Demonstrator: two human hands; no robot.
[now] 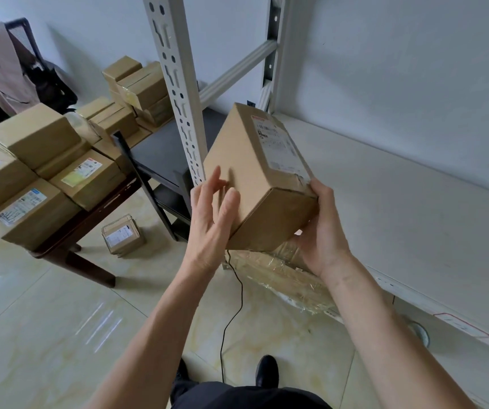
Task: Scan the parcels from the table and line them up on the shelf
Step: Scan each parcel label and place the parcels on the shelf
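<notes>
Parcel (255, 178) in transit between table and shelf, held in the air just off the shelf's front edge, near the pale upright post (175, 84) at its left corner. Right hand (320, 231) grips the near lower corner of the box, thumb on top beside the printed label (278, 143) and fingers curled underneath. Left hand (211, 219) is spread, fingers straight and relaxed, lying along the box's left face; whether it touches the cardboard or hangs just beside it cannot be told. It holds nothing.

Shelf (399, 208): the pale board shown here carries no parcel in the visible part, so by appearance the lining-up is at or near its start, although the board runs on out of view to the right. No scanner is visible, and whether this box has been scanned cannot be judged from the view.

Table (95, 214), dark wood, at left: a stack of parcels (45, 160) crowds its near corner and right edge, several with labels facing up. More boxes (137, 84) are piled behind it against the wall. One small box (122, 234) lies on the floor beside the table's leg. A wrapped bundle (290, 276) sits below the shelf's front edge, and a thin black cable (231, 308) trails across the tiles.

Judgement: most of the work remains; many parcels await handling
</notes>
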